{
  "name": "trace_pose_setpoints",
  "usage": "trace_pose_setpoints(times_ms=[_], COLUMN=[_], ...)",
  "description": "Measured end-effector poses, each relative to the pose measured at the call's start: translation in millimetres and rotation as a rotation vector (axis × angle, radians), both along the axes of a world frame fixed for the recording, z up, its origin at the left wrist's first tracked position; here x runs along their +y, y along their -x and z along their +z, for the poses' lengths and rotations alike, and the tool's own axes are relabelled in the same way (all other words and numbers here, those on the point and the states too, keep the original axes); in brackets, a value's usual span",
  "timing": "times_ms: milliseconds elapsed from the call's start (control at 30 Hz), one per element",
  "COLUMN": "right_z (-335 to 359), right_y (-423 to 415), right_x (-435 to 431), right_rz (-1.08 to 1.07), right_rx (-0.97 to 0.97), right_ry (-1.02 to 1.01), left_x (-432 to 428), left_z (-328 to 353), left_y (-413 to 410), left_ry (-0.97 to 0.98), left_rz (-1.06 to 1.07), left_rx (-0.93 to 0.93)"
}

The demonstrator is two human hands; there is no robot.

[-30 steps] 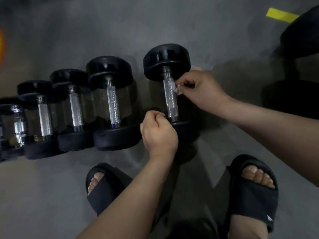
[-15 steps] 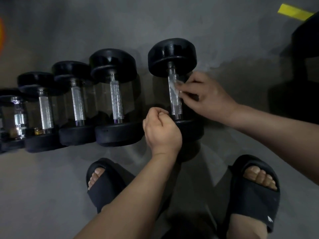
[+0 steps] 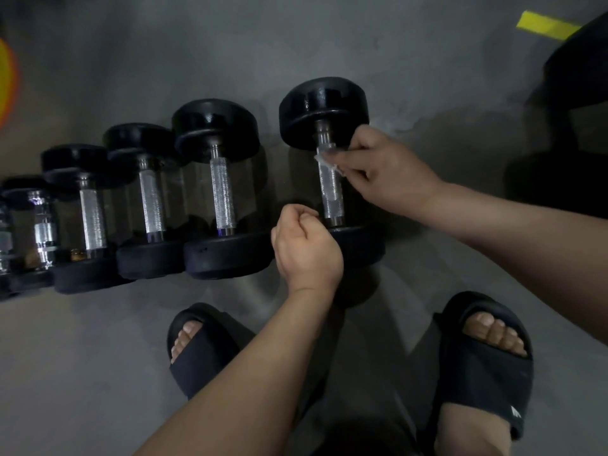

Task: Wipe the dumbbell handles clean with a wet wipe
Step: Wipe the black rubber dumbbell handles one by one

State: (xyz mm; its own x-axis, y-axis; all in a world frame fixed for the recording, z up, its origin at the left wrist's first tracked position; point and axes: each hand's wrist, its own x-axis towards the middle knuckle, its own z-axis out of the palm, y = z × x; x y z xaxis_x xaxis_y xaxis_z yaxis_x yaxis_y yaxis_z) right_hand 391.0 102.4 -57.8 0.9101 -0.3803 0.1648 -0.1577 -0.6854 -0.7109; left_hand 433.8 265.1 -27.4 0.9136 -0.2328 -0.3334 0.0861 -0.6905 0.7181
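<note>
The left forearm (image 3: pixel 243 383), rising from the bottom edge, and the right forearm (image 3: pixel 513 235), coming in from the right edge, are bare down to the left hand (image 3: pixel 306 248) and right hand (image 3: pixel 388 172). Each foot wears a black open-toed slide: the left sandal (image 3: pixel 210 363) at lower centre, the right sandal (image 3: pixel 483 383) at lower right, its strap carrying a small white logo (image 3: pixel 516 413).

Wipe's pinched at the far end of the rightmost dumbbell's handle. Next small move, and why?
Probably draw the right hand back toward the person, dragging the wet wipe down the knurled handle. The wipe sits at the handle's far end, and the knurling below it, down to beside the fisted left hand, is bare.
</note>
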Motion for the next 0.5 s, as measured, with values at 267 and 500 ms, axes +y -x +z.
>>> trace_pose_setpoints(times_ms=[267, 500], right_z=[10, 19], right_y=[18, 10], right_x=[12, 3], right_rz=[0.081, 0.175], right_rx=[0.134, 0.290], right_ry=[-0.201, -0.227], left_x=[6, 14], left_z=[-2, 16], left_y=[-6, -19], left_ry=[0.025, -0.155], left_rz=[-0.039, -0.353], left_rx=[-0.048, -0.273])
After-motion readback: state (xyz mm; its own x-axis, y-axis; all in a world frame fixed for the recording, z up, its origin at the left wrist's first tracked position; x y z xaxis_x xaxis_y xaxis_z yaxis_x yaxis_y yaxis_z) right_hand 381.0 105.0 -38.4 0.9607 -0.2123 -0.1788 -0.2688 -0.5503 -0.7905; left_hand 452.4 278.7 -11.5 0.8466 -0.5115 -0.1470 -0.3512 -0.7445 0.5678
